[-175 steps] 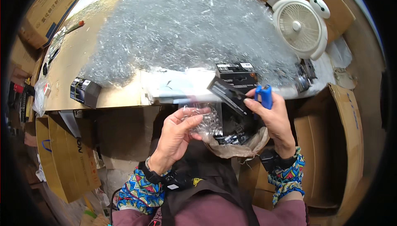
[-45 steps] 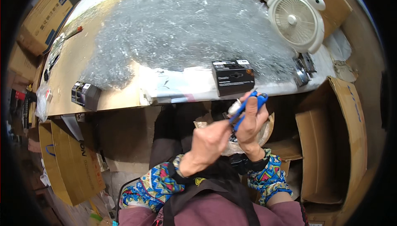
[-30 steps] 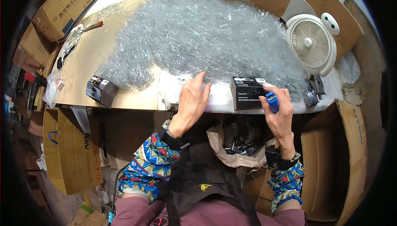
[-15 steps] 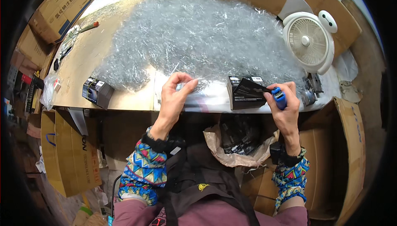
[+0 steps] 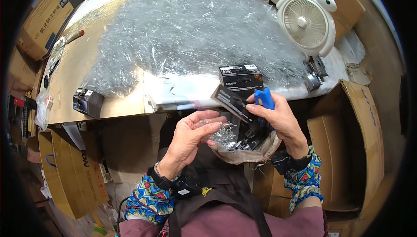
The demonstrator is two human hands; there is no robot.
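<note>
My left hand (image 5: 191,137) is closed around a bunch of thin silvery wire hooks (image 5: 225,133), which seem to sit in clear plastic. My right hand (image 5: 278,120) pinches a black printed card (image 5: 232,102) between thumb and fingers. The same hand also keeps hold of a small blue tool (image 5: 266,99) that looks like a stapler. The tilted card meets the clear plastic between my hands; whether they are joined I cannot tell. Behind the card, a stack of black cards (image 5: 240,75) stands at the table's front edge.
A large heap of silvery wire hooks (image 5: 186,33) covers much of the table. Below my hands hangs an open sack (image 5: 247,155) with black packs. A white fan (image 5: 302,22) stands right, another black stack (image 5: 88,103) left. Open cartons (image 5: 347,150) flank the table.
My hands have come together over the sack. The left now holds wire hooks; the right has brought the black card away from the stack. The whole view has shifted.
</note>
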